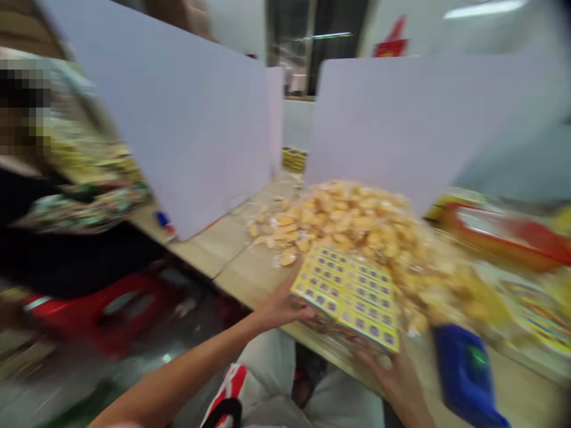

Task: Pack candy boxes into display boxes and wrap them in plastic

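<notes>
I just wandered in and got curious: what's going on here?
A person's left hand and right hand hold a patterned yellow box near the table's edge. Beyond it lies a heap of small pale-yellow pieces. A blue object is on the right.

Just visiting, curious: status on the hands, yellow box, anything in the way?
Left fingers at left end, right fingers at near right corner. Yellow box held, patterned face up. Yellow pieces heaped just beyond.
</notes>
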Demonstrator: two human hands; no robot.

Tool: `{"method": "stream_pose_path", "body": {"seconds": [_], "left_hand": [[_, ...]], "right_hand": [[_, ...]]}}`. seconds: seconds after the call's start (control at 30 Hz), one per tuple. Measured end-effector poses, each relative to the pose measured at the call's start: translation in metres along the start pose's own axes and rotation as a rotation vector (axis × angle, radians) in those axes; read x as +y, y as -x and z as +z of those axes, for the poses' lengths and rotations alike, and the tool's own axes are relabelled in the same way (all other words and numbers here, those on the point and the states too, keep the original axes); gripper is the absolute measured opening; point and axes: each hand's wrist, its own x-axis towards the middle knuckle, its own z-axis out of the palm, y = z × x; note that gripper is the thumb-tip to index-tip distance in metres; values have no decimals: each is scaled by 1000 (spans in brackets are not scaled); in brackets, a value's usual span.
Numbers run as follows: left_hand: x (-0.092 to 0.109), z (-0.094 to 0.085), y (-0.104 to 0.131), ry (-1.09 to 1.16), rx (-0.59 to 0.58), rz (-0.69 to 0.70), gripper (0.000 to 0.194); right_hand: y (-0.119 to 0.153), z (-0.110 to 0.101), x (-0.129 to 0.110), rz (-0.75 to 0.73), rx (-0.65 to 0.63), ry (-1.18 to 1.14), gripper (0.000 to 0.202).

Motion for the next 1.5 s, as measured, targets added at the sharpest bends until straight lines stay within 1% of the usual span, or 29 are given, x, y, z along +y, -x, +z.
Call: {"method": "stream_pose_path", "body": {"seconds": [0.03,0.1,0.2,0.27,0.33,0.4,0.47,0.53,0.57,0.63,0.7,0.73,0.8,0.87,0.97,1.07,1.13,1.2,1.23,1.27,1.33,1.4,1.43,1.5], "left_hand": [[-4,-4,-2,10,22,-10,91],[-4,-9,-7,28,22,-70,101],[8,-13,-14,106,-8,-183,103],[16,-14,-20,181,1,-255,102],[19,-17,-29,215,38,-328,99],[19,-19,-39,223,39,-387,92],[17,-20,-51,267,-5,-415,79],[15,-19,-64,352,-46,-439,66],[14,-18,-72,397,-57,-463,62],[13,-16,-86,460,-61,-540,59],[11,-15,-99,476,-43,-628,54],[10,-15,-105,477,-34,-657,50],[8,-16,-114,484,-40,-663,42],[4,-17,-122,497,-50,-631,36],[-1,-16,-132,498,-16,-619,32],[-4,-16,-140,496,14,-634,32],[-5,-17,-143,503,12,-643,32],[-6,-19,-144,514,0,-652,31],[-7,-20,-144,520,-6,-657,31],[-8,-21,-144,526,-8,-663,31],[-10,-21,-145,537,-11,-680,30],[-12,-19,-146,544,-8,-700,28],[-11,-17,-146,546,-5,-709,27],[-8,-14,-144,539,4,-725,24]], "right_hand": [[3,-10,3,8,19,-3,70],[1,-19,4,-19,-6,-49,89],[-8,-24,-7,-96,-14,-86,99],[-14,-27,-18,-127,-25,-95,94],[-21,-30,-26,-95,-45,-142,82],[-31,-32,-30,4,-38,-235,74],[-47,-32,-31,114,-1,-342,74],[-65,-32,-29,175,18,-433,71],[-75,-32,-27,196,1,-472,66],[-93,-33,-24,255,-85,-540,54],[-109,-34,-22,330,-176,-583,45],[-115,-35,-21,354,-190,-589,42],[-126,-35,-22,353,-160,-578,40],[-136,-36,-26,319,-110,-556,38],[-150,-35,-33,289,-73,-521,34],[-161,-32,-35,276,-40,-493,37],[-162,-31,-31,292,19,-484,40],[-157,-32,-24,340,97,-474,44],[-152,-34,-20,380,108,-473,45],[-146,-36,-17,426,85,-477,47],[-134,-40,-12,499,-25,-503,50],[-127,-40,-13,491,-108,-557,47],[-125,-38,-14,471,-107,-590,43],[-126,-31,-19,454,-55,-654,35]]}}
